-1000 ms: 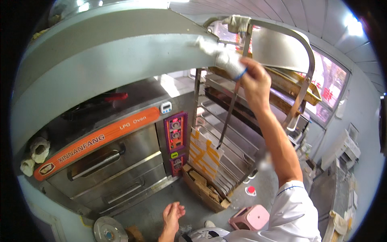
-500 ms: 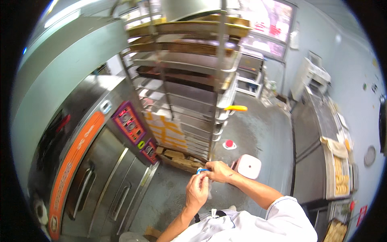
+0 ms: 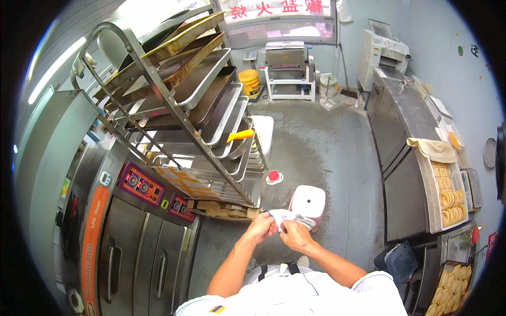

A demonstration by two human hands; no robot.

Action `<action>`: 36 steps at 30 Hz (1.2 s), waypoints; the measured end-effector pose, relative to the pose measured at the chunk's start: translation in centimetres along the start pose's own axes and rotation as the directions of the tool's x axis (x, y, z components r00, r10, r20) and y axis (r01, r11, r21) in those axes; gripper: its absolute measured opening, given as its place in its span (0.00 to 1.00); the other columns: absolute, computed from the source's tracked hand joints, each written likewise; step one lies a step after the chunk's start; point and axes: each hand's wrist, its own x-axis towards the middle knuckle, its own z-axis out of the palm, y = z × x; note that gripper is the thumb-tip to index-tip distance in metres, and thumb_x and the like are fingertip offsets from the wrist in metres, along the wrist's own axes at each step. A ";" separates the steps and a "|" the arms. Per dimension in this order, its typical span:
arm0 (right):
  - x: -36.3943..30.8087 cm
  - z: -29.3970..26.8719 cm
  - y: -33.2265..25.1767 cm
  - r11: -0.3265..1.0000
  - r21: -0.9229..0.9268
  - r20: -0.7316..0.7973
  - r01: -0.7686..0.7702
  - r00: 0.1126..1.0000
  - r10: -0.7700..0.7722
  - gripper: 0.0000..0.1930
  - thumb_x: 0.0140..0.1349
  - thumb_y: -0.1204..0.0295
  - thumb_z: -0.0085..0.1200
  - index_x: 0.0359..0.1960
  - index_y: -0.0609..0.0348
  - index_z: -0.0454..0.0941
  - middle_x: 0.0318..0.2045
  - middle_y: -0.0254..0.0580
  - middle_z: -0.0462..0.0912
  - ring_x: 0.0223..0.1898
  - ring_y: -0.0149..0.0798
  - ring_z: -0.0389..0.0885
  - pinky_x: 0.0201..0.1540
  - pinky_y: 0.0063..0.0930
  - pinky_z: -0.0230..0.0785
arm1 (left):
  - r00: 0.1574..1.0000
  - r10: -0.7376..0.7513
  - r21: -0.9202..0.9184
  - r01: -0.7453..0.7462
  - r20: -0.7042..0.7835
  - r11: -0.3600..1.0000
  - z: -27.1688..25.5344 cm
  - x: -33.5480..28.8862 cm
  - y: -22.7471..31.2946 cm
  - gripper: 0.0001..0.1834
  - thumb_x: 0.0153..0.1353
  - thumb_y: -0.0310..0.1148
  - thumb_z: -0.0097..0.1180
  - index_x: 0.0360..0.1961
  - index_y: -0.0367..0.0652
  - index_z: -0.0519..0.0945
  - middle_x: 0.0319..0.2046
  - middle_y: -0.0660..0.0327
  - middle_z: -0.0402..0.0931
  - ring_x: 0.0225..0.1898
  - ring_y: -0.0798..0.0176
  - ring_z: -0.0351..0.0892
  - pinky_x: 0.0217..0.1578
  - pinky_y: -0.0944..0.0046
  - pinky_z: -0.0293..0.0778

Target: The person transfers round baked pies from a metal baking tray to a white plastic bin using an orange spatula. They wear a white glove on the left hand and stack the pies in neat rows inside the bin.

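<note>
In front of my body I hold a white, crumpled, cloth-like piece (image 3: 285,215) with a bit of blue at its left end. My left hand (image 3: 260,226) is closed on that end, its fingers bent. My right hand (image 3: 296,235) is closed on the other side, and part of the piece hangs over its knuckles. Whether it is fabric or thin plastic, I cannot make out. Just beyond my right hand stands a pink bin with a white lid (image 3: 308,201). A white jug with a red cap (image 3: 273,177) is on the floor a little farther off.
At the left stand a deck oven (image 3: 124,247) and a metal rack (image 3: 174,105) of trays, an orange handle (image 3: 240,135) sticking out. To the right, a counter (image 3: 416,113) runs along the wall, with a basket of flatbreads (image 3: 432,210) and a tray of pastries (image 3: 448,289).
My view has swung to the right and the rack now shows farther left. The white piece is spread more widely between my hands, which have moved apart.
</note>
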 end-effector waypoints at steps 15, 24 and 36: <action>-0.6 0.3 2.5 0.947 0.316 -0.172 0.067 0.985 -0.013 0.09 0.60 0.69 0.62 0.34 0.62 0.79 0.31 0.53 0.84 0.35 0.59 0.83 0.38 0.50 0.73 | 0.932 0.163 -0.249 -0.082 0.325 0.965 6.3 1.8 1.5 0.19 0.75 0.37 0.53 0.61 0.38 0.79 0.59 0.62 0.79 0.63 0.63 0.75 0.64 0.62 0.69; 1.3 -2.5 0.0 0.969 0.136 -0.318 0.208 0.935 -0.156 0.12 0.61 0.67 0.65 0.32 0.65 0.78 0.29 0.56 0.82 0.33 0.59 0.83 0.36 0.48 0.72 | 0.875 0.276 -0.520 -0.033 0.397 0.854 8.5 6.3 6.0 0.11 0.71 0.31 0.52 0.46 0.34 0.80 0.47 0.54 0.81 0.60 0.51 0.78 0.67 0.55 0.69; 2.8 -0.6 -2.3 0.979 0.179 -0.210 0.095 0.976 -0.056 0.11 0.59 0.72 0.69 0.32 0.64 0.79 0.28 0.53 0.84 0.29 0.49 0.83 0.34 0.40 0.74 | 0.881 0.268 -0.404 -0.098 0.391 0.910 5.0 10.4 2.9 0.31 0.78 0.54 0.50 0.69 0.40 0.72 0.65 0.53 0.74 0.64 0.57 0.73 0.67 0.54 0.71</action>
